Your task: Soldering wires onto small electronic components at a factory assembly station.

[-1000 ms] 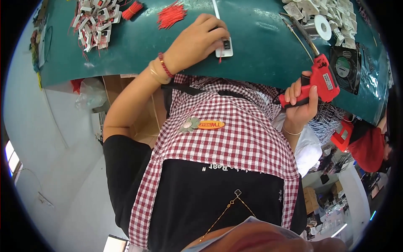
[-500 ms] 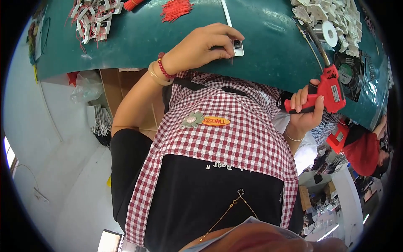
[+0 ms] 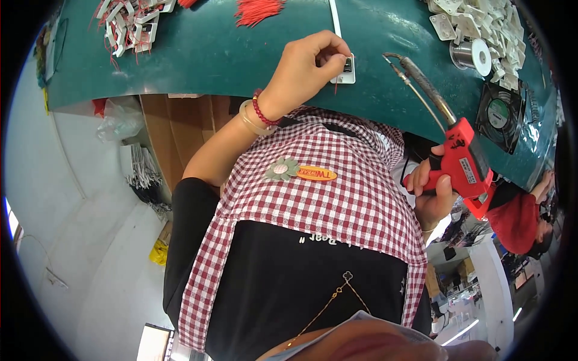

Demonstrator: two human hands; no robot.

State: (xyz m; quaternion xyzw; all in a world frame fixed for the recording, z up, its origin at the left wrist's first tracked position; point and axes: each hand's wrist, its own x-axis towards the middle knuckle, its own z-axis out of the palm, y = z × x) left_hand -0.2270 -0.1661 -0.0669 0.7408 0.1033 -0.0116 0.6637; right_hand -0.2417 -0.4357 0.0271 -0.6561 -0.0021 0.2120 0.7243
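Observation:
My left hand (image 3: 314,67) is closed in a pinch, thumb and forefinger at a small white plastic piece (image 3: 344,79) that lies on the green table. A black component (image 3: 348,64) sits on this piece, and a short red wire (image 3: 336,89) shows below my thumb. Whatever is between the fingertips is hidden. My right hand (image 3: 435,191) is wrapped round the handle of a red soldering gun (image 3: 462,157). Its bent metal tip points left over the table, apart from the white piece. A thin tube runs alongside the barrel toward the tip.
White parts with red wires (image 3: 129,27) are heaped at far left, near a bundle of red wires (image 3: 259,11). A solder spool (image 3: 471,56), a pile of white plastic pieces (image 3: 481,27) and a black fan (image 3: 500,114) stand at right. Another person in red (image 3: 518,219) is beyond.
The soldering gun has swung left and nearer, its tip coming closer to the white piece. My left hand's fingers have curled into a tighter pinch over the piece.

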